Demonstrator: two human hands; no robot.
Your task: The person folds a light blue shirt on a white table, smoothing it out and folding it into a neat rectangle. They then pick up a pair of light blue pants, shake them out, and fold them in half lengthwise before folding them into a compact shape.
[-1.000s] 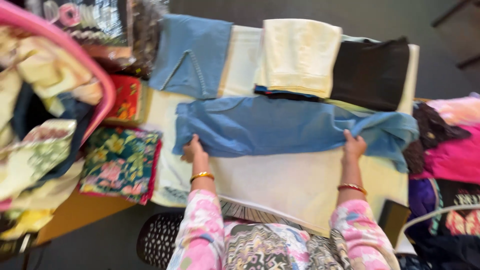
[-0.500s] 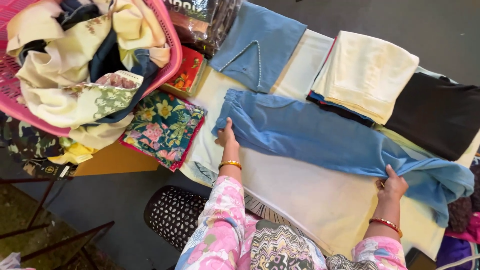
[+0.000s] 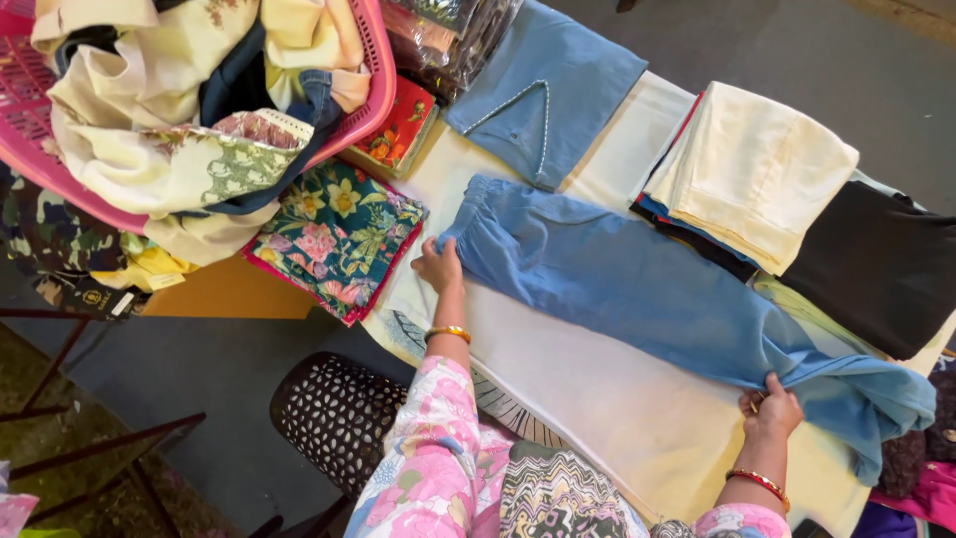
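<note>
I take the long blue trousers point(image 3: 657, 289) as my landmark: soft, denim-coloured cloth stretched slantwise over a pale sheet point(image 3: 588, 399) that covers the table. My left hand point(image 3: 439, 267) rests at their gathered waistband end, fingers curled onto the cloth edge; from here I cannot tell whether it pinches the fabric or only presses it flat. My right hand point(image 3: 770, 410) is at the opposite, crumpled leg end, fingers closed around a fold of the blue cloth.

Up and to the left of the waistband sits a pink plastic laundry basket point(image 3: 370, 60) with a slotted wall, heaped with loose garments point(image 3: 169, 130): cream cloth, a dark blue piece, a leaf-printed one spilling over the rim. Just below the basket, beside my left hand, lies a folded floral cloth point(image 3: 334, 239), teal with pink and yellow blooms. A red flowered fold point(image 3: 398, 130) lies just above that, and beyond it a stack of clear-wrapped packets point(image 3: 448, 40), glossy and crinkled.

Above the trousers' waist lies a folded light blue garment point(image 3: 548, 90) with a stitched seam. Above their middle sits a neat cream folded piece point(image 3: 757, 174) on darker layers, and a flat black cloth point(image 3: 876, 264) lies to its right. Below the waistband end, a dark perforated stool seat point(image 3: 334, 413) shows.
</note>
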